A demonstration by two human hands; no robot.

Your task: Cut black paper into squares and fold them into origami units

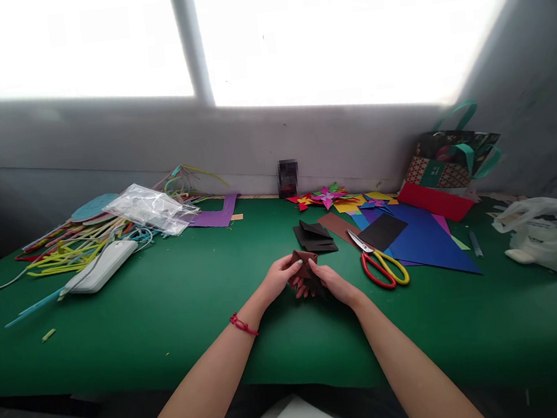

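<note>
Both of my hands hold a piece of folded brown paper (pixel 305 257) just above the green table, near the middle of the view. My left hand (pixel 286 276) pinches its left side, with the thumb on top. On the right side, my right hand (pixel 331 282) grips the same paper, its thumb near the upper edge. A dark flap hangs below between the hands. Right behind the paper lie folded black papers (pixel 314 236). Scissors (pixel 378 261) with one red and one yellow handle rest to the right of my right hand, blades apart.
Blue sheets (pixel 425 239), a black sheet (pixel 383 231) and a red packet (pixel 436 201) lie at right. Colourful paper flowers (pixel 327 197) sit at the back. A white plastic bag (pixel 553 231) stands far right. On the left are a white power strip (pixel 101 266) and bundled strips (pixel 69 251).
</note>
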